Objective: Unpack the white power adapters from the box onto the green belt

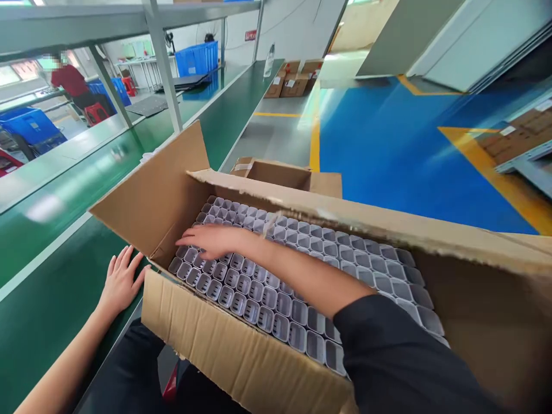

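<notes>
Two hands, apart: right hand (210, 240) over the cups (226, 295), left hand (118, 286) on the green table (38, 339).
The cups sit in rows inside an open box (241, 356) at the centre; the right hand points toward nine o'clock, its grip impossible to tell; the left lies spread at eight, holding nothing. Pressure from the right forearm (297, 273) could tip or crack cups.

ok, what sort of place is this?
Probably a factory floor, perhaps an assembly or packing area: long green work surface, cardboard box with rows of small plastic containers, and blue crates in the background.
</notes>
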`<state>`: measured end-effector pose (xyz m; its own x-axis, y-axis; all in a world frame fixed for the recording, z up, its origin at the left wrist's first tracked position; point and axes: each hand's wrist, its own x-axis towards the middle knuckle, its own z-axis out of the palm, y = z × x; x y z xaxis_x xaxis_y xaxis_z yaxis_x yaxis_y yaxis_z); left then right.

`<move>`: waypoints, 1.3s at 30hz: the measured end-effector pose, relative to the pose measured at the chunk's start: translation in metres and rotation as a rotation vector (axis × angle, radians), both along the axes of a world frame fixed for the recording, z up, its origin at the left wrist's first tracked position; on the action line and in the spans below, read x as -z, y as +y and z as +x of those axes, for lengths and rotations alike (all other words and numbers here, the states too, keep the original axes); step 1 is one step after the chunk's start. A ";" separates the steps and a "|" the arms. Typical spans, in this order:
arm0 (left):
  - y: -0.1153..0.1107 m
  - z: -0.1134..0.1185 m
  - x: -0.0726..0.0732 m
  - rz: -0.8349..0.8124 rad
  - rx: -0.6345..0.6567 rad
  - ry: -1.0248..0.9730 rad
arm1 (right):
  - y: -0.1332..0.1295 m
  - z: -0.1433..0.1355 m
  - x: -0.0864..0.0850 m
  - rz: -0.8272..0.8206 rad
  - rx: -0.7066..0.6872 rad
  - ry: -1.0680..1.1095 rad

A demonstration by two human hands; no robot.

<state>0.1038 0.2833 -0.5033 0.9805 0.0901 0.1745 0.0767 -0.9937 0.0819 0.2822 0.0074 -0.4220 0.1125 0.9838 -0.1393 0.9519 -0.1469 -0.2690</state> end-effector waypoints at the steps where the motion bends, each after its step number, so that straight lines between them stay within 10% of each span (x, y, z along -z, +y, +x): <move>1: 0.002 0.001 0.004 0.022 -0.006 0.032 | -0.002 0.001 0.003 -0.014 -0.041 0.015; 19: -0.013 0.001 -0.009 -0.001 -0.014 0.087 | 0.020 -0.029 0.070 0.053 -0.348 -0.066; 23: -0.015 0.001 -0.008 -0.012 -0.028 0.074 | 0.004 -0.021 0.033 0.049 -0.357 0.001; 31: -0.015 -0.003 -0.004 -0.324 -0.041 -0.021 | -0.057 -0.034 -0.093 0.315 0.036 0.131; 35: -0.010 -0.009 -0.005 -0.639 -0.025 -0.142 | -0.014 -0.066 -0.115 0.317 0.059 0.325; 39: 0.013 -0.041 -0.009 -0.799 -0.086 -0.238 | 0.073 -0.094 -0.097 0.293 -0.045 0.661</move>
<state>0.0623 0.2964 -0.4948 0.9097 0.3474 0.2277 0.0411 -0.6209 0.7828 0.1885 0.0802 -0.3252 0.0547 0.9929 0.1057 0.5798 0.0546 -0.8130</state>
